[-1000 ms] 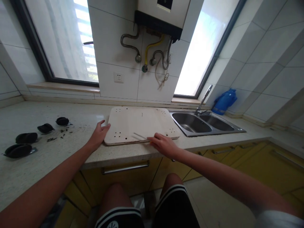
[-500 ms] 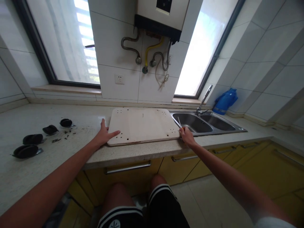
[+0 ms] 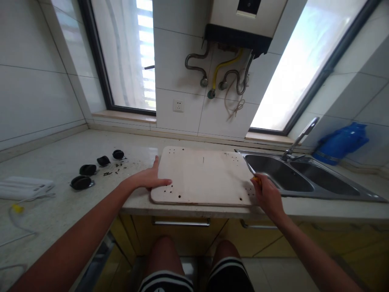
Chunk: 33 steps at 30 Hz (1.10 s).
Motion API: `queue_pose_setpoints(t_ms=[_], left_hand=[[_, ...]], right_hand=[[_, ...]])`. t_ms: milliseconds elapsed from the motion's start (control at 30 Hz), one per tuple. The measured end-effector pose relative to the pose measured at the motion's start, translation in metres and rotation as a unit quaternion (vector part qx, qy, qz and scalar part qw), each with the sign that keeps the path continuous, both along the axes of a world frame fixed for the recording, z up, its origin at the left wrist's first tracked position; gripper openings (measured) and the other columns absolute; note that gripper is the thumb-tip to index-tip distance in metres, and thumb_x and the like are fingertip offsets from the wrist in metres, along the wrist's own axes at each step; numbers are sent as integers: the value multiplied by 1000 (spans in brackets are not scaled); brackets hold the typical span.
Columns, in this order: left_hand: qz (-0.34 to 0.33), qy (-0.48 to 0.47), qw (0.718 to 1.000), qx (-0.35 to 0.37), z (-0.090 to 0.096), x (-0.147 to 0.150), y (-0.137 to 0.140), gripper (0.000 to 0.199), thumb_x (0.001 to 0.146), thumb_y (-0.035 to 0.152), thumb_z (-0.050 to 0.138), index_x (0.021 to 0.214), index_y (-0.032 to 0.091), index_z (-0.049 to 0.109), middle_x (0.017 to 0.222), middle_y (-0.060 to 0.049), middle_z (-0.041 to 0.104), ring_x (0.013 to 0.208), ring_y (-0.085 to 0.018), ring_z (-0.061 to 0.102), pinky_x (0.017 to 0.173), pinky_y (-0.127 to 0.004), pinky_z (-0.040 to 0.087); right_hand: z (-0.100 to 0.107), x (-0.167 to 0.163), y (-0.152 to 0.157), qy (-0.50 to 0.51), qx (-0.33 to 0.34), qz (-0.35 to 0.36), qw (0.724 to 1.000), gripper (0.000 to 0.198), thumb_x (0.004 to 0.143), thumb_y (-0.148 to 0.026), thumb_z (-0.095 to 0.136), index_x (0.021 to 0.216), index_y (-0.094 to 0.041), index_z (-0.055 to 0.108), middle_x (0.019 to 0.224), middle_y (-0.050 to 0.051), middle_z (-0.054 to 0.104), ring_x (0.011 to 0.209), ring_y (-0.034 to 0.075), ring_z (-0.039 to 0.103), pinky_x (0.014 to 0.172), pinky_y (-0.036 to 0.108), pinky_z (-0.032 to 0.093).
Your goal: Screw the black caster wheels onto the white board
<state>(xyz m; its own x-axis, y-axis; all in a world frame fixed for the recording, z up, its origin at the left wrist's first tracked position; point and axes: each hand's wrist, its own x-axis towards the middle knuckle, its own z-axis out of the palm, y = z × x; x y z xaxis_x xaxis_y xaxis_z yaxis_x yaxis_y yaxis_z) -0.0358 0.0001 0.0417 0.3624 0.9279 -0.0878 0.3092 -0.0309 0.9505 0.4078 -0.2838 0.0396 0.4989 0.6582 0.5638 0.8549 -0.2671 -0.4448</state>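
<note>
A pale wooden board [image 3: 203, 174] with rounded corners and small drilled holes lies flat on the counter, its right end against the sink. My left hand [image 3: 148, 177] grips its left edge, thumb on top and forefinger stretched along the side. The other fingers are partly hidden at the edge. At the right end, my right hand [image 3: 269, 196] is closed around a screwdriver [image 3: 257, 179] with a yellow-orange handle. Its thin metal shaft points up and left beside the board's edge. Several black caster wheels [image 3: 88, 170] lie left of the board, with small dark screws [image 3: 117, 168] scattered near them.
A double steel sink [image 3: 278, 173] with a faucet [image 3: 300, 140] is set in the counter at right. Behind it leans a blue item [image 3: 342, 142]. A white device [image 3: 26, 187] with a cable lies far left. Drawer handles [image 3: 181, 223] stick out below the counter edge.
My view has turned left, so the scene sits further right and the white device has come into sight. The screwdriver now leans further left. Both hands stay at the board's ends.
</note>
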Motion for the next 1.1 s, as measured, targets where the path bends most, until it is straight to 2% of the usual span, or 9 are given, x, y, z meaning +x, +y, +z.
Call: queue_pose_setpoints(t_ms=[100,167,300,367,433,567,767,967,1100], left_hand=[[24,48,998,19,14,-4,9,123,63,46,106,170,13,56,68,-8,79,67,-42,81,85,-49,66],[72,113,984,114,24,-15,22,117,62,57,105,162,14,63,67,-8,77,77,-45,83,95,-53,64],[203,204,913,289,34,-62,51,74,82,58,90,139,15,70,110,-28,82,130,-58,73,119,-67,52],[256,246,879,318,31,-91,61,51,88,50,83,124,17,71,137,-36,72,147,-61,60,125,-74,43],[290,280,865,300,25,-115,66,33,88,45,81,105,19,69,143,-38,67,153,-63,53,127,-79,38],[286,302,868,269,13,-136,72,25,85,38,82,88,23,63,137,-34,71,152,-61,53,129,-82,34],[255,373,851,268,2,-133,77,32,95,53,69,88,22,68,127,-39,72,149,-66,53,126,-85,33],[246,381,843,289,-2,-134,73,12,95,32,55,95,22,62,110,-23,72,140,-62,60,118,-91,40],[236,406,840,272,-2,-134,73,13,97,32,54,94,22,61,114,-22,67,139,-60,59,112,-89,48]], right_hand=[[17,-28,51,13,26,62,998,61,110,-71,42,132,-20,70,110,17,81,92,33,77,91,49,57],[26,-52,97,30,32,109,993,54,115,-64,48,138,-20,69,115,14,80,94,27,77,96,47,60],[33,-104,195,94,27,190,977,42,112,-51,72,138,-18,72,128,9,76,109,23,77,99,45,68],[32,-125,233,131,29,214,968,41,111,-48,75,140,-18,72,134,10,75,113,24,77,99,45,69],[28,-139,258,162,47,230,958,42,111,-47,76,141,-18,71,137,11,75,116,25,76,101,47,69],[19,-142,269,215,108,251,938,41,112,-49,74,137,-17,72,128,9,76,108,22,77,96,44,69],[16,-134,263,305,156,285,895,49,111,-67,57,125,-21,67,82,-2,70,60,13,59,62,28,52],[19,-136,267,362,174,294,867,52,104,-73,60,120,-24,65,80,-3,68,57,13,58,55,27,47],[19,-136,265,377,178,300,858,50,103,-72,62,117,-24,65,77,-4,67,55,12,57,55,27,47]])
